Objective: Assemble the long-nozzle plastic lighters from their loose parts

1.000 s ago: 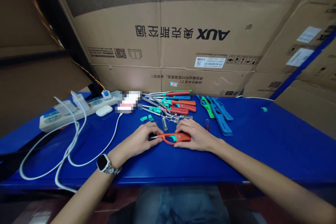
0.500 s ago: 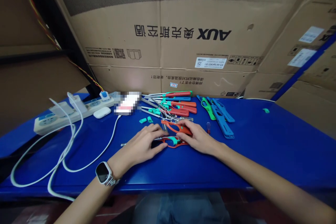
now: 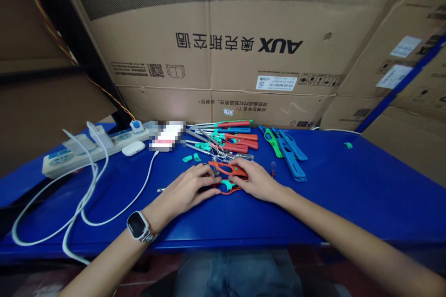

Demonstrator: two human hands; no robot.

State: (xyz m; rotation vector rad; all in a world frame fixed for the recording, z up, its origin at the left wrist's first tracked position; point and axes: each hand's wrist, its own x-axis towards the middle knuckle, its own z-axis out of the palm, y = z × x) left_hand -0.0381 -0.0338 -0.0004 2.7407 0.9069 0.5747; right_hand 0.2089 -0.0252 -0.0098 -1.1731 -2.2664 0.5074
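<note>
My left hand (image 3: 190, 181) is closed over the barrel end of an open long-nosed lighter (image 3: 227, 191) on the blue table. Its orange half-shell carries a green trigger (image 3: 229, 185), and the metal tip of its tube (image 3: 160, 190) sticks out left of the hand. Thumb and fingers of my right hand (image 3: 259, 181) grip a loose orange shell half (image 3: 238, 169), just behind the open lighter. The right fingers also reach over that lighter's handle end and hide part of it. Close by lie small green caps (image 3: 197, 157) and a clear-handled screwdriver (image 3: 244, 157).
Several red and blue lighters (image 3: 237, 124) lie behind my hands, with thin wires among them. Blue and green shells (image 3: 292, 160) are to the right, near a small red-tipped screwdriver (image 3: 273, 169). A power strip (image 3: 108, 145), white cables (image 3: 92, 195) and a phone (image 3: 169, 132) occupy the left. Cardboard (image 3: 223, 65) stands behind.
The orange shell half in my right hand has moved slightly left above the open lighter. My left hand stays on the barrel end. The whole view has shifted a little.
</note>
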